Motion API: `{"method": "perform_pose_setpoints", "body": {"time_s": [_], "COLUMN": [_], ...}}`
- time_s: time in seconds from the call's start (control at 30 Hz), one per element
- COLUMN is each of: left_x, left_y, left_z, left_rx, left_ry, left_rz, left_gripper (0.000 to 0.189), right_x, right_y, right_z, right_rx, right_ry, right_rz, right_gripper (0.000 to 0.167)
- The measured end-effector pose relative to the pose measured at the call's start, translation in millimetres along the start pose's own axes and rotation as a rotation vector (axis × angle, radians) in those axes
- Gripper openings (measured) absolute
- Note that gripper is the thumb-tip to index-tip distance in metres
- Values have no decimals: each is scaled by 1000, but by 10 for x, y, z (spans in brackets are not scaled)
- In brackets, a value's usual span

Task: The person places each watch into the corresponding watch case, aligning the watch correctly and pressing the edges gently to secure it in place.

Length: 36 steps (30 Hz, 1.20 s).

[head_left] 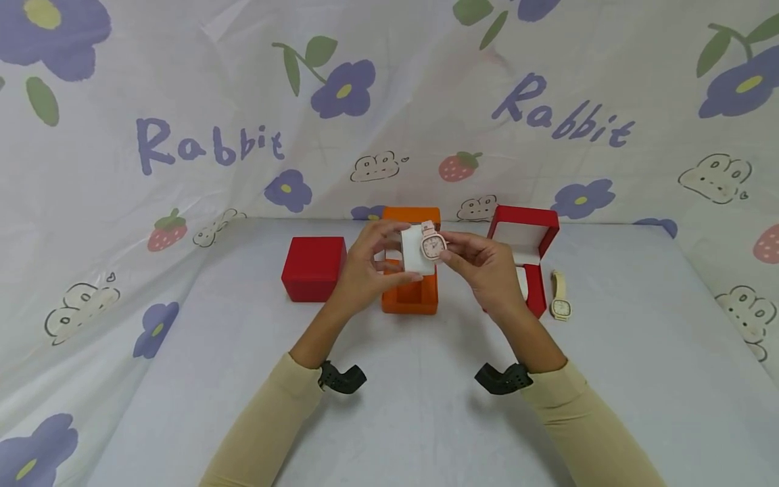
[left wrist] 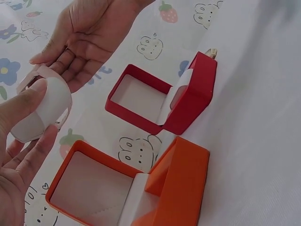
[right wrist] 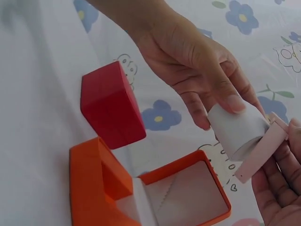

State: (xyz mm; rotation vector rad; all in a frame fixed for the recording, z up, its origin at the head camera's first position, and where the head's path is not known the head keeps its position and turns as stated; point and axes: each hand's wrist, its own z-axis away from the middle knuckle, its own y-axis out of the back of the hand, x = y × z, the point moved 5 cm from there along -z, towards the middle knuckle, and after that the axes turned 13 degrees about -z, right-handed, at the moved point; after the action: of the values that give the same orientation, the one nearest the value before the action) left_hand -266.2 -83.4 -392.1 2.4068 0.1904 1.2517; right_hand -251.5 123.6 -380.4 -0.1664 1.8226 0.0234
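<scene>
My left hand (head_left: 368,267) grips a small white watch cushion (right wrist: 235,129) between thumb and fingers, in front of the orange box. The right hand (head_left: 487,267) pinches a pink watch (head_left: 433,246) with a squarish dial. Its strap overlaps the right-hand end of the cushion, and in the right wrist view the pink watch stands tilted against that end. Both things are held above the open orange box (head_left: 410,308), whose lid stands up at the back and whose inner compartment is partly hidden by my left hand.
A closed red box (head_left: 314,267) stands to the left. An open red box (head_left: 538,287) with a white cushion inside is behind my right hand. A yellow watch (head_left: 560,297) lies right of it. A patterned cloth (head_left: 389,115) hangs behind the table.
</scene>
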Motion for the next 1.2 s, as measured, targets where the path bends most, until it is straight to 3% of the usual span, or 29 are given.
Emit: {"method": "perform_pose_setpoints", "body": {"time_s": [0.47,1.2], "left_x": [13,42], "left_y": [1,29], "left_z": [-4,10], "left_rx": [13,26], "left_ry": [9,24], "left_rz": [46,68], "left_gripper": [72,70], "right_x": [-1,78], "right_y": [-27,-98], "right_z": [6,41], "right_rx": [14,16], "right_ry": [43,44], "right_rz": [-40,-146], "right_gripper": [35,34]}}
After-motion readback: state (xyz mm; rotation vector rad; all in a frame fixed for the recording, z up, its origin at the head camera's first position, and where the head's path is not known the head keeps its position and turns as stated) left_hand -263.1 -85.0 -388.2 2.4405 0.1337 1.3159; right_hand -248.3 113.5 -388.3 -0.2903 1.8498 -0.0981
